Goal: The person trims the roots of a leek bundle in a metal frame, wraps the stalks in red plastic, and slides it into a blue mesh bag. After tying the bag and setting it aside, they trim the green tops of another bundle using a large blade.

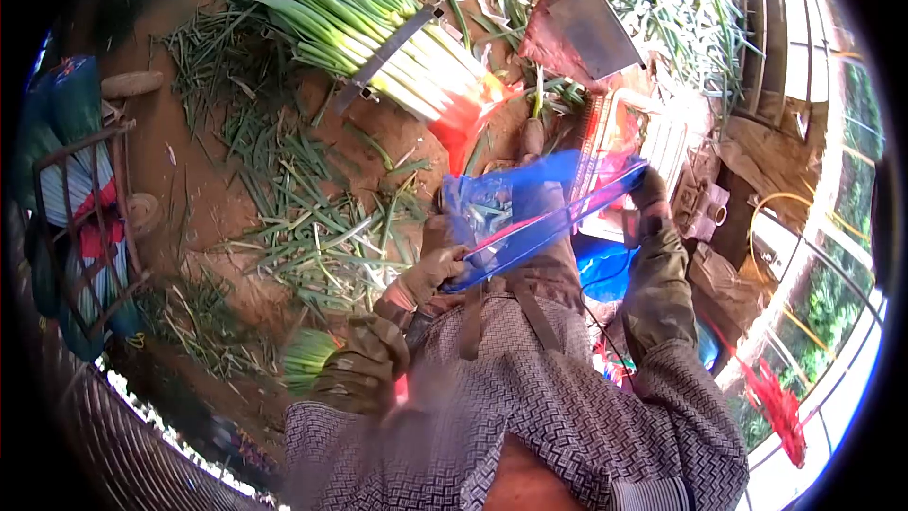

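Note:
A blue translucent plastic bag (553,175) is stretched across my lap between both hands. My left hand (433,274), in a light glove, grips its near left end. My right hand (649,191), in a dark glove, is closed on its far right end. A reddish-pink strip runs along the bag's pulled edge. Beyond the bag lies a thick bundle of green onions (397,47), its white ends wrapped in red plastic (463,128). A flat metal strip (392,55) crosses the bundle.
Loose green leaves (274,170) litter the dirt floor. A flat metal plate (596,30) and a crate (653,142) stand ahead to the right. At left, a metal-framed cart (90,199) holds more bundles. Red plastic (777,407) hangs at right.

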### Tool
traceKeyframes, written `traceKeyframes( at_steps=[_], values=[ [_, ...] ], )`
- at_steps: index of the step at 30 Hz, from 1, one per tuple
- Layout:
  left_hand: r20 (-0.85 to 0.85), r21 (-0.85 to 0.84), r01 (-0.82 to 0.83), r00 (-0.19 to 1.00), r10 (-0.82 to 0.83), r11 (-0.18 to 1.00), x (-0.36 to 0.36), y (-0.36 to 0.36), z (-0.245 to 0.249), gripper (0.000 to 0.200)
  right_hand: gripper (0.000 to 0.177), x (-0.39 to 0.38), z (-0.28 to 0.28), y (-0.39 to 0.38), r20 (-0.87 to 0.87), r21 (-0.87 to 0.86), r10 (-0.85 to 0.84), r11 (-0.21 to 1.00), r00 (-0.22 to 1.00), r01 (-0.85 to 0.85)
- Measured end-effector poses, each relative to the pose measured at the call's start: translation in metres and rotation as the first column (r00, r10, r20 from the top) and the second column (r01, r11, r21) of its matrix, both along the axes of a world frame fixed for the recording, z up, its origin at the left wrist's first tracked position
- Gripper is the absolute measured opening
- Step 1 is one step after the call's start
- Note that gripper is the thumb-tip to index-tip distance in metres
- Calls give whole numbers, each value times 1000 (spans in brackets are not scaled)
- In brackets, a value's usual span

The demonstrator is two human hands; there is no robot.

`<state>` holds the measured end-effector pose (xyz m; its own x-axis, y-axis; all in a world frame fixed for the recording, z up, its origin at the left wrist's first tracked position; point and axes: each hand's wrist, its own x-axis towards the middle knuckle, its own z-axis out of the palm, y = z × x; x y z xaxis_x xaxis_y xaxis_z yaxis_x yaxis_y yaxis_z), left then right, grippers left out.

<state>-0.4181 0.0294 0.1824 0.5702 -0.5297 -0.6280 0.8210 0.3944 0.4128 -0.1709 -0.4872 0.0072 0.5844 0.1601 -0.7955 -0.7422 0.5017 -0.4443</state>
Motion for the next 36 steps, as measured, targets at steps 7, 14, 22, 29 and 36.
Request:
traceKeyframes(
  at_steps=[7, 14, 22, 29, 36],
  values=[
    [-91, 577, 282, 955, -283, 767, 55, 39, -68, 47, 28, 85, 213, 109, 234, -131, 834, 536, 499, -834],
    [-72, 828, -423, 570, 818, 368, 61, 43, -170, 22, 29, 51, 157, 100, -36, 2, 948, 318, 317, -948],
    [59, 965, 96, 826, -561, 243, 114, -62, -27, 48, 16, 134, -75, 58, -271, -960, 962, -272, 24, 61],
    [-39, 949, 145, 936, -351, 281, 157, -10, -70, 80, 31, 266, -6, 230, 328, -775, 614, 610, 718, -167],
    [-5, 769, 358, 832, -554, 530, 121, -85, -214, 78, 24, 179, -95, 284, 156, -801, 979, 48, -131, -596]
  ],
)
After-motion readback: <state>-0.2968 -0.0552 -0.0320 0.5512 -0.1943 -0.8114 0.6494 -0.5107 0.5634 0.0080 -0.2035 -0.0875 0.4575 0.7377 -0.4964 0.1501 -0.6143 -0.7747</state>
